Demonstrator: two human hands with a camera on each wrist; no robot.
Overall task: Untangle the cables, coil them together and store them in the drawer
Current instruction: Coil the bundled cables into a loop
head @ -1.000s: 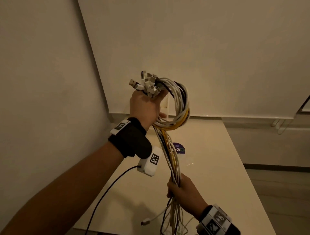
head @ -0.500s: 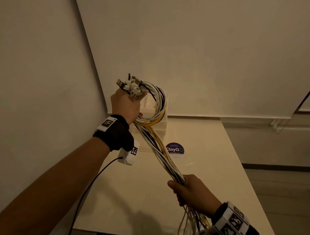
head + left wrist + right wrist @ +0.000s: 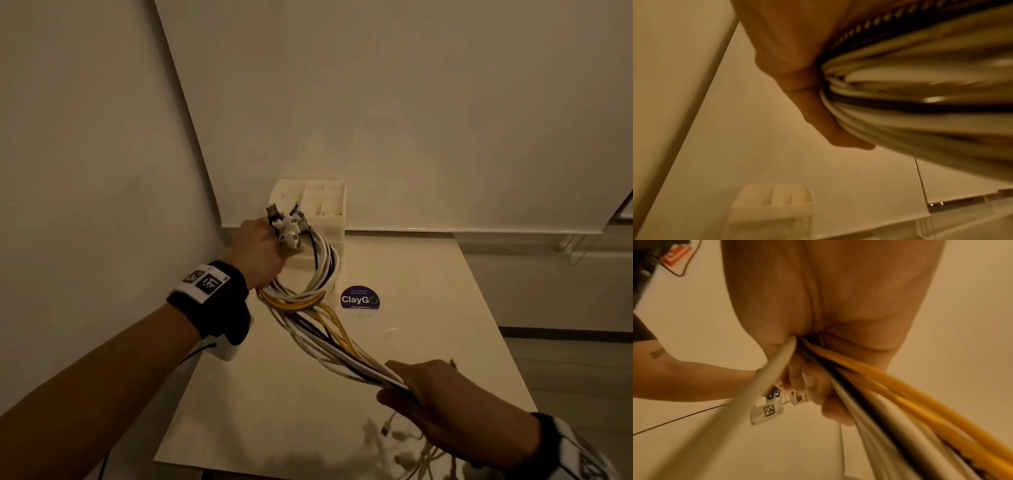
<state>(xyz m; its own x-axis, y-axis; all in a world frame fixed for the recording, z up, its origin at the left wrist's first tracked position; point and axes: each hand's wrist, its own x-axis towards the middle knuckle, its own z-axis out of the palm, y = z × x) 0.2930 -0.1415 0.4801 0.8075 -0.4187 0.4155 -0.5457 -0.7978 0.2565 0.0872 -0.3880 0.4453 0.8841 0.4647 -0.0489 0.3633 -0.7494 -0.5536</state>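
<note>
The cables (image 3: 329, 337) are being gripped by curled fingers at both ends, stretching diagonally from the left hand (image 3: 260, 253), nearer the organizer (image 3: 318, 209), to the right hand (image 3: 442, 397).

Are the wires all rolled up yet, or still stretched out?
Only partly rolled. The left hand grips one loop of the cables, but the rest stretches straight to the right hand, and loose ends dangle below it.
</note>
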